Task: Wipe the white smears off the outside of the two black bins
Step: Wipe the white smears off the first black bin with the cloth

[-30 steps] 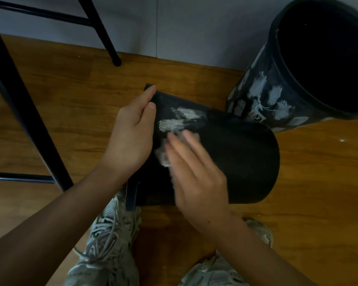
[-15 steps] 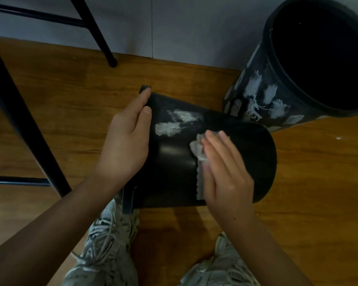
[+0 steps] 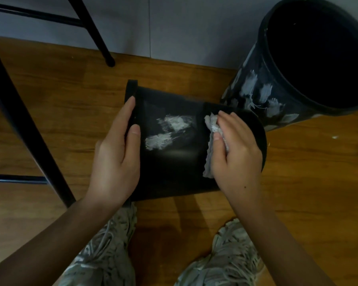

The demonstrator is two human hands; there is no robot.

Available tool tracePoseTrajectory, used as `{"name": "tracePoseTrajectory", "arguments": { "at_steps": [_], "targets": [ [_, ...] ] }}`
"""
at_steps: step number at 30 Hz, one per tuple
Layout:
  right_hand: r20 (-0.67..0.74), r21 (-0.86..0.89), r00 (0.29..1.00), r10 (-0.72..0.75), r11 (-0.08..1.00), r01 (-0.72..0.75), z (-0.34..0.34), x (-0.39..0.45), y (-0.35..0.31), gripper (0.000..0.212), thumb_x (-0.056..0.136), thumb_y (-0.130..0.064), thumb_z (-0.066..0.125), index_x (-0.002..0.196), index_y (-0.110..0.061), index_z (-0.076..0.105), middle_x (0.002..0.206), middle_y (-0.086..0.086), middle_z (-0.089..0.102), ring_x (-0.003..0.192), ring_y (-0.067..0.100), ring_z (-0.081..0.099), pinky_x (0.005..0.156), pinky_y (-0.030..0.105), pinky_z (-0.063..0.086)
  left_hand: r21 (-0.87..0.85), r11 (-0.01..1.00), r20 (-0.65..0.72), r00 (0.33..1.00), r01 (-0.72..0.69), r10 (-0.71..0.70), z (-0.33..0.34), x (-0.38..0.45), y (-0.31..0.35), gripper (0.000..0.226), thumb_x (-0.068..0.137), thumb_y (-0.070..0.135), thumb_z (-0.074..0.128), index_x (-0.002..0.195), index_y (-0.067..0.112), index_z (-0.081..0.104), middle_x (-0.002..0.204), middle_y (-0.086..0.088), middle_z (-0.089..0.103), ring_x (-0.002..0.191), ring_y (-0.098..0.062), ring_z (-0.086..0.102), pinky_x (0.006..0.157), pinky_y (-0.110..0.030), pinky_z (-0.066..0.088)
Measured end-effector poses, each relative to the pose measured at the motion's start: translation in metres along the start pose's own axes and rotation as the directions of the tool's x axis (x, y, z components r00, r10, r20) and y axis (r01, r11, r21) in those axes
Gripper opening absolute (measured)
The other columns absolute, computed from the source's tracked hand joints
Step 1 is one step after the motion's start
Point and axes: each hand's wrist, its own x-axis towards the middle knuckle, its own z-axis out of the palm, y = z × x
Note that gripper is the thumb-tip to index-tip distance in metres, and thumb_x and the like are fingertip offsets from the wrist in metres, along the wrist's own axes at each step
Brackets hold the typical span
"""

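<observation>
R hand (image 3: 236, 149) + rag (image 3: 212, 129) slid right | fingers pinch rag | L hand (image 3: 116, 153) grips bin (image 3: 174, 172)

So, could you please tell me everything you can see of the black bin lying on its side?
The lying bin is glossy black, plastic-looking, on its side on the wooden floor, rim leftward. Two white smears remain on its wall. The left hand grips its rim end; the right hand presses a grey cloth against it.
</observation>
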Motion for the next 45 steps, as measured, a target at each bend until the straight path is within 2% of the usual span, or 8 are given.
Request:
{"name": "tracePoseTrajectory", "arguments": {
  "at_steps": [7,18,24,29,32,36,41,45],
  "targets": [
    [-0.022,-0.003,1.000,-0.021,1.000,0.021,0.004,-0.003,0.000,0.035,0.100,-0.014,0.043,0.128,0.001,0.058,0.132,0.012,0.060,0.133,0.022,0.047,0.114,0.015,0.023,-0.064,0.986,0.041,0.987,0.155,-0.153,-0.009,0.045,0.023,0.042,0.104,0.032,0.033,0.145,0.028,0.038,0.140,0.011,0.046,0.125,-0.002,0.044,0.108,-0.030,0.036],
    [0.133,0.025,0.971,-0.196,0.981,0.195,0.006,0.021,-0.021,0.036,0.101,-0.016,0.040,0.129,-0.002,0.058,0.134,0.012,0.058,0.134,0.024,0.046,0.113,0.027,0.032,0.027,0.990,0.028,0.990,0.137,-0.138,-0.003,0.057,0.013,0.041,0.105,0.023,0.031,0.144,0.019,0.041,0.130,-0.005,0.055,0.116,-0.019,0.054,0.099,-0.034,0.045],
    [0.107,0.053,0.970,-0.217,0.976,0.212,-0.002,-0.009,-0.013,0.034,0.102,-0.014,0.041,0.126,0.001,0.060,0.133,0.013,0.059,0.134,0.023,0.046,0.115,0.028,0.032,0.059,0.991,0.057,0.991,0.117,-0.120,-0.005,0.043,0.017,0.042,0.105,0.018,0.033,0.147,0.019,0.035,0.094,0.028,0.050,0.077,0.025,0.050,0.071,0.002,0.040],
    [0.225,0.057,0.962,-0.154,0.988,0.144,0.009,0.034,-0.037,0.035,0.100,-0.017,0.041,0.126,-0.005,0.061,0.132,0.010,0.060,0.130,0.023,0.049,0.110,0.026,0.032,0.046,0.992,0.020,0.993,0.118,-0.119,-0.004,0.041,0.014,0.043,0.104,0.018,0.033,0.147,0.019,0.035,0.085,0.024,0.050,0.071,0.016,0.054,0.068,-0.006,0.045],
    [0.248,0.093,0.928,-0.277,0.961,0.262,0.012,0.017,-0.051,0.037,0.100,-0.015,0.042,0.132,-0.002,0.055,0.140,0.012,0.054,0.137,0.024,0.041,0.116,0.027,0.025,0.015,0.992,0.034,0.992,0.124,-0.124,-0.003,0.053,0.016,0.042,0.104,0.018,0.032,0.146,0.018,0.037,0.087,0.005,0.060,0.074,-0.012,0.061,0.065,-0.025,0.050],
    [0.198,0.100,0.899,-0.390,0.921,0.377,0.009,-0.011,-0.046,0.036,0.101,-0.011,0.044,0.133,0.002,0.053,0.141,0.015,0.052,0.139,0.025,0.037,0.118,0.030,0.025,0.043,0.991,0.059,0.990,0.123,-0.126,-0.003,0.061,0.017,0.043,0.105,0.017,0.032,0.147,0.017,0.035,0.089,0.022,0.048,0.068,0.017,0.054,0.065,-0.005,0.045],
    [0.215,0.072,0.962,-0.170,0.985,0.159,0.016,0.032,-0.049,0.041,0.100,-0.021,0.035,0.127,-0.001,0.059,0.133,0.013,0.059,0.132,0.025,0.048,0.112,0.025,0.030,0.027,0.992,0.071,0.990,0.121,-0.123,-0.002,0.059,0.014,0.044,0.104,0.017,0.032,0.148,0.016,0.034,0.086,0.024,0.047,0.068,0.021,0.050,0.066,-0.003,0.043],
    [0.246,0.105,0.933,-0.264,0.964,0.245,0.017,0.031,-0.055,0.041,0.100,-0.019,0.036,0.129,-0.001,0.058,0.135,0.013,0.057,0.134,0.026,0.045,0.113,0.028,0.031,0.008,0.993,0.056,0.992,0.114,-0.114,-0.002,0.060,0.013,0.043,0.104,0.014,0.033,0.147,0.014,0.036,0.080,0.020,0.047,0.064,0.015,0.051,0.062,-0.005,0.043]
  ]
}}
